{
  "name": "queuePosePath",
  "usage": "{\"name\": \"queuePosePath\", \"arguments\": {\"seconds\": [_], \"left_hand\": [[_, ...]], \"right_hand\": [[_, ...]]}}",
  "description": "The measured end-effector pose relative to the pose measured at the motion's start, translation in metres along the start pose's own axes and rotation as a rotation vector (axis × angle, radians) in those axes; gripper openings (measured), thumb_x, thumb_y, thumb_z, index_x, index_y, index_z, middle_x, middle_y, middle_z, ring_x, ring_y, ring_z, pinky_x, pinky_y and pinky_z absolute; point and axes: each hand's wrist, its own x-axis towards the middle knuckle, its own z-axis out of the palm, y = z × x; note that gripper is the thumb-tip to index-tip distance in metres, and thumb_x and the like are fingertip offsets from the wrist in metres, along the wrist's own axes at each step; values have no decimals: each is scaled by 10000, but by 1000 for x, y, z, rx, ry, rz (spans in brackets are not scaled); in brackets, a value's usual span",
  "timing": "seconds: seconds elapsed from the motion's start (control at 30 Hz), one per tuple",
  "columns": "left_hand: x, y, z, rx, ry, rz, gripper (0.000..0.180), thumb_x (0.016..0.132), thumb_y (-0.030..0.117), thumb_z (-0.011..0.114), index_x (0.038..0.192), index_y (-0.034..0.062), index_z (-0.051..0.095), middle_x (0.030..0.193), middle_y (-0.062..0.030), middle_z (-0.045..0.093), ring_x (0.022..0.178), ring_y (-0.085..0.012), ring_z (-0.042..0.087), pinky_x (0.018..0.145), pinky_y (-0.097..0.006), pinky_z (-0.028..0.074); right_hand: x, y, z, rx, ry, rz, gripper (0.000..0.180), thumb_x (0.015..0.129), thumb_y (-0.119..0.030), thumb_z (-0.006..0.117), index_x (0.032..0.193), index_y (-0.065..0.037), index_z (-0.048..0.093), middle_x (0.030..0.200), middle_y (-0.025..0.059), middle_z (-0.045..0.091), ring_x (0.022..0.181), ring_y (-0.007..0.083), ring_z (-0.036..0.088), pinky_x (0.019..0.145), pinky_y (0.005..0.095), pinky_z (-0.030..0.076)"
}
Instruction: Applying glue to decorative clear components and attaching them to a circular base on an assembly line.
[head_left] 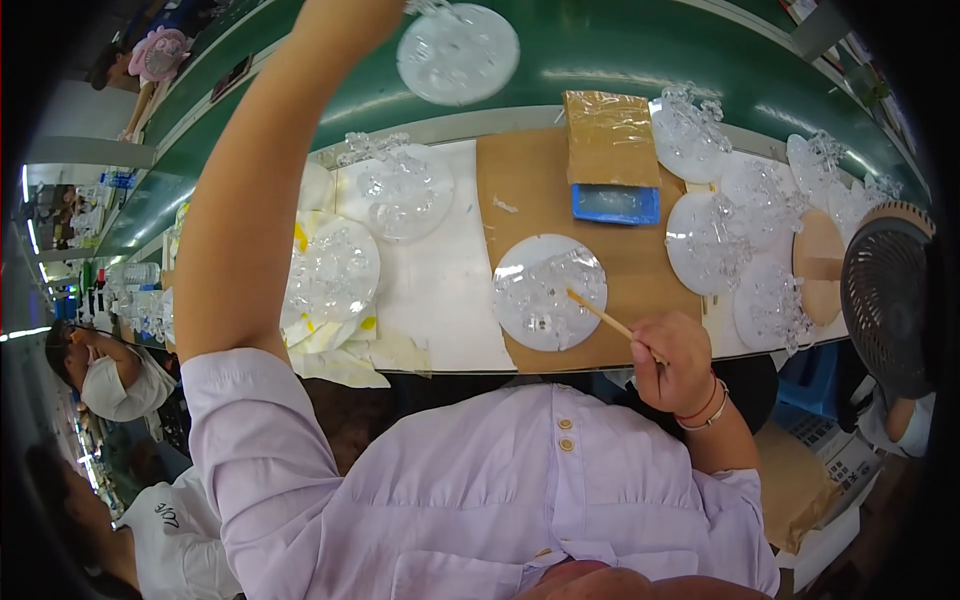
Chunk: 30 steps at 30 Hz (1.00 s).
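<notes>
My right hand [672,362] is closed around a thin wooden stick [612,322]. The stick's tip meets or hovers just over a round white disc [530,325] carrying clear plastic pieces; I cannot tell whether they touch. This disc lies on brown cardboard [640,262] in front of me. My left arm [262,190] stretches up and away, and its hand is cut off by the top edge of the picture. Near that edge, a similar disc [458,55] rests on the green surface, with a clear piece beside it.
More discs with clear pieces stand at left [408,205] and right [700,240]. A blue box [615,204] sits beside a tape-covered cardboard piece [612,140]. A dark fan [890,300] is at far right. Crumpled yellowish paper [350,362] lies at left. Other people [125,375] sit at left.
</notes>
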Motion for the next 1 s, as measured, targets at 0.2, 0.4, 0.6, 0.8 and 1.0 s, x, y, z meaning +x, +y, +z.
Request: {"name": "queuePosePath", "arguments": {"seconds": [0.2,0.4,0.6,0.8,1.0], "left_hand": [[-49,68,-2,-41,-135,128,61,778,37,579,798,31,636,821,-199,640,786,-373,638,709,-454,504],[-74,81,24,-115,-178,136,67,798,44,581,836,25,632,845,-193,638,802,-377,635,731,-451,508],[-106,83,19,-600,301,405,99,823,91,602,880,22,644,864,-178,641,868,-379,627,782,-446,500],[-143,105,15,-615,211,-19,186,856,155,654,1028,84,660,1116,-136,644,1036,-343,601,854,-397,486],[-230,144,-1,-787,234,-69,254,800,83,716,1046,49,666,1127,-123,648,1027,-299,609,852,-359,484]], "right_hand": [[-5,-4,1,-22,-18,-48,105,811,13,601,905,-5,560,806,145,641,654,309,606,582,373,473],[-4,-5,4,-28,-6,-22,102,826,20,606,914,2,558,809,147,639,681,313,625,607,363,490],[-3,-6,2,4,-27,43,76,884,16,562,955,11,536,816,161,636,682,282,633,610,323,489],[0,1,6,68,-24,32,92,907,-4,564,987,9,522,840,160,622,660,268,621,592,317,486],[-6,10,6,232,-42,184,69,950,-10,511,1010,22,524,900,176,625,706,214,649,623,283,519]]}}
